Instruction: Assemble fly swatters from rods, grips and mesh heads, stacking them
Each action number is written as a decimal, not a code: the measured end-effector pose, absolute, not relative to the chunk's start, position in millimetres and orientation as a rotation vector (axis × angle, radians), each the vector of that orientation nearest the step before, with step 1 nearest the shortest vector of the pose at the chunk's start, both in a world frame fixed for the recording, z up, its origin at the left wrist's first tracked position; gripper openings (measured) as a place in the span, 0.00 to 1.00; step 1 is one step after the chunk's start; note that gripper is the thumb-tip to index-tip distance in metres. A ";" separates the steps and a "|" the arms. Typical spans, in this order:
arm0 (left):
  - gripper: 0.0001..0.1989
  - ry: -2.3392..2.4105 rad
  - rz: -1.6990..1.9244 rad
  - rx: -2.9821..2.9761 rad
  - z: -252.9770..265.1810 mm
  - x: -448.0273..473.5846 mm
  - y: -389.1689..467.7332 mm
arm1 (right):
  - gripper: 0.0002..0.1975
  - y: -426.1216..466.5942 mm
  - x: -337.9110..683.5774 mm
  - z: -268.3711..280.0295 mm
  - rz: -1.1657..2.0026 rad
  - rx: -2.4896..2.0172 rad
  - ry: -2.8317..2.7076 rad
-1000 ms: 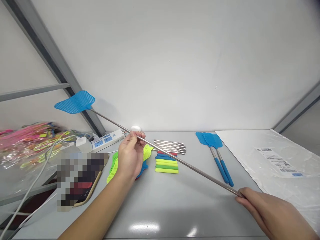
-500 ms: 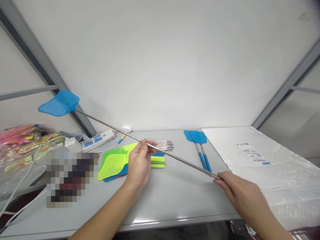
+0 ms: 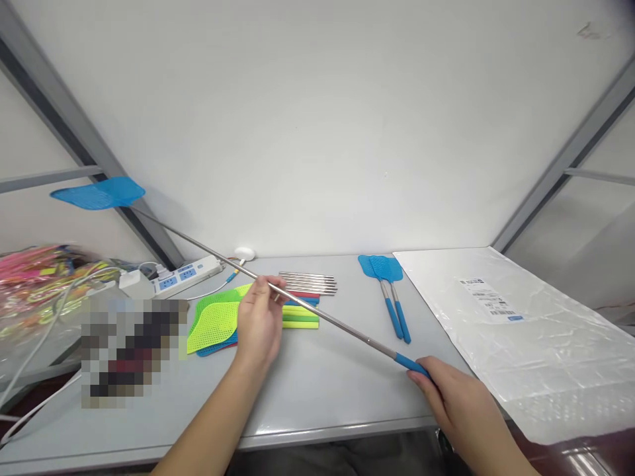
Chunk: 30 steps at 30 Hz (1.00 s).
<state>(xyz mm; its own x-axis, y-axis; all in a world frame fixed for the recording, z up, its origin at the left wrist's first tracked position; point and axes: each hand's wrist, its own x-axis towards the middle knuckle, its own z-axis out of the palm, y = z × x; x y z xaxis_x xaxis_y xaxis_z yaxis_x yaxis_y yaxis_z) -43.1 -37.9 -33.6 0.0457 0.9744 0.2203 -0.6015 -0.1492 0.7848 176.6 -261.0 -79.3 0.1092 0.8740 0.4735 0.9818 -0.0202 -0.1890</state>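
Observation:
A long blue fly swatter (image 3: 342, 324) is held up slantwise above the table, its metal rod extended. Its mesh head (image 3: 99, 193) points to the far left and shows nearly edge-on. My left hand (image 3: 260, 324) pinches the rod near its middle. At the lower end, my right hand (image 3: 459, 400) is closed around the blue grip, part of which shows past the fingers. Behind my left hand lie green, yellow-green and blue swatter heads (image 3: 213, 324), partly hidden by it. Coloured grip tubes (image 3: 302, 318) and several bare metal rods (image 3: 310, 283) rest just beyond.
Short blue fly swatters (image 3: 381, 266) lie at the table's right. A white plastic mailer (image 3: 496, 337) with a label covers the right side. At left are a power strip (image 3: 181, 279), cables, a blurred-out patch and bagged colourful items (image 3: 44, 277). A wall stands behind.
The blue grip now shows at my right hand, where only metal rod was seen before. The swatter's head has turned flatter and shifted left. Both hands have moved slightly left in view.

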 end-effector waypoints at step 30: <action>0.19 0.441 1.183 0.983 -12.9 -33.9 -44.3 | 0.20 -202.8 141.3 -100.2 0.591 -1.766 -1.459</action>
